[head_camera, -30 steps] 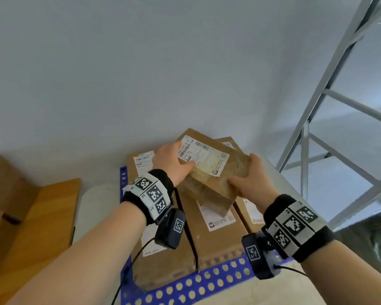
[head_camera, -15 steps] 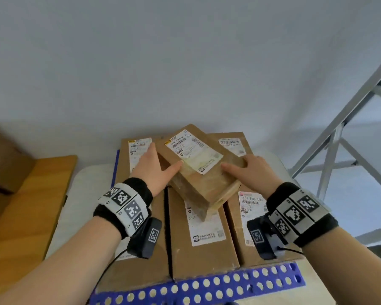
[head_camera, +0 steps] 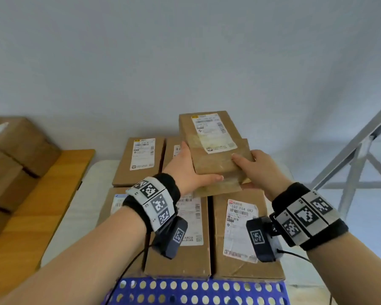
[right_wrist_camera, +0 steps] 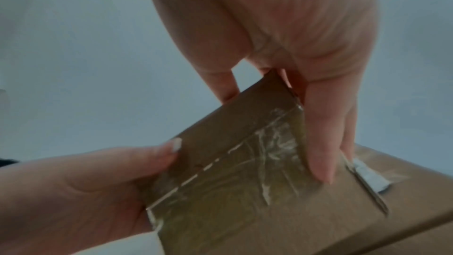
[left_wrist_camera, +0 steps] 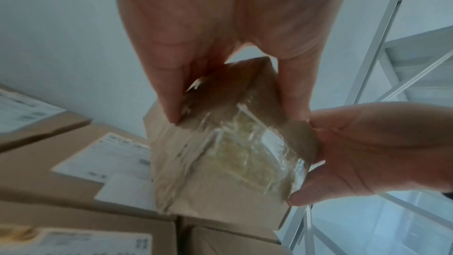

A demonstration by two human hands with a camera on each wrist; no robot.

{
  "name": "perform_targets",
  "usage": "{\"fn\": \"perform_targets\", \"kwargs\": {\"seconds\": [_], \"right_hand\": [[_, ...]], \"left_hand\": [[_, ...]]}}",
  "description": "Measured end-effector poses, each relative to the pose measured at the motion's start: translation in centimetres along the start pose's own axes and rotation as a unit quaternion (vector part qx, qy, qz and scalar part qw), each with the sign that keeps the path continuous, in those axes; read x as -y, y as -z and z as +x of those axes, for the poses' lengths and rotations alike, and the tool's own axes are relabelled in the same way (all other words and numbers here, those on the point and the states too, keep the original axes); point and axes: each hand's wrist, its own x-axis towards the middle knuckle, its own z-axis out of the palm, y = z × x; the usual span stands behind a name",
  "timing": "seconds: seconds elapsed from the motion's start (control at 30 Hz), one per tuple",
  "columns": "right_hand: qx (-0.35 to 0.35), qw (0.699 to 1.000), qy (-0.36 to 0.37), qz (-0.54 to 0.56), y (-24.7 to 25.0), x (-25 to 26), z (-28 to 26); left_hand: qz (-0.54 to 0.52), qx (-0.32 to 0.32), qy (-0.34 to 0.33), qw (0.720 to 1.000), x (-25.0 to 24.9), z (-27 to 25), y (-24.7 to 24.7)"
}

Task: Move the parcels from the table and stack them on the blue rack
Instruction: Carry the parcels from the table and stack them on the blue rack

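Observation:
A small brown parcel [head_camera: 213, 150] with a white label is gripped at its near end by both hands, thumbs on top. My left hand [head_camera: 190, 170] holds the near left corner and my right hand [head_camera: 252, 169] the near right corner. It hangs over the back right of several flat parcels [head_camera: 246, 234] that lie in rows on the blue perforated rack [head_camera: 196, 291]. In the left wrist view the taped parcel end [left_wrist_camera: 225, 152] sits between my left hand [left_wrist_camera: 235, 104] and my right hand [left_wrist_camera: 367, 152]. The right wrist view shows the same parcel [right_wrist_camera: 245, 172]. Whether it touches the parcels below is unclear.
A wooden table [head_camera: 42, 194] at the left carries larger cardboard boxes [head_camera: 15, 150]. A grey metal shelf frame [head_camera: 350, 172] stands at the right. A plain wall runs close behind the rack. A white surface [head_camera: 81, 205] shows beside the rack's left side.
The held parcel has turned from a diagonal lie to lengthwise and moved back and to the right over the stack. Both hands stayed on it.

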Motion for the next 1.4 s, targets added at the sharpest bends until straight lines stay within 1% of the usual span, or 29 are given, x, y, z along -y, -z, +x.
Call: {"fn": "perform_targets", "kwargs": {"seconds": [0.1, 0.17, 0.3, 0.4, 0.6, 0.8, 1.07, 1.4], "right_hand": [[-0.046, 0.999, -0.007, 0.01, 1.2, -0.4, 0.5], [-0.063, 0.998, -0.011, 0.008, 1.5, -0.7, 0.9], [-0.058, 0.998, -0.014, 0.003, 1.3, -1.5, 1.4], [-0.062, 0.998, -0.007, 0.005, 1.5, -1.9, 1.5], [-0.074, 0.997, 0.001, 0.014, 2.0, -1.9, 1.6], [-0.087, 0.996, -0.006, 0.02, 2.1, -2.1, 1.9], [-0.089, 0.995, 0.001, -0.052, 1.9, -2.6, 1.9], [-0.091, 0.994, 0.02, -0.055, 1.8, -3.3, 2.1]], "left_hand": [[0.018, 0.005, -0.031, 0.999, -1.6, 1.8, -1.2], [0.035, 0.012, -0.034, 0.999, -1.9, 2.9, -1.7], [0.105, 0.007, -0.038, 0.994, -1.5, 4.2, -2.3], [0.126, 0.007, -0.04, 0.991, -1.2, 4.2, -2.4], [0.119, 0.008, -0.049, 0.992, -1.6, 3.6, -2.7], [0.13, 0.009, -0.064, 0.989, -1.9, 3.7, -3.0], [0.161, 0.014, -0.067, 0.985, -1.8, 3.7, -3.0], [0.167, 0.018, -0.06, 0.984, -1.6, 3.7, -3.1]]}}
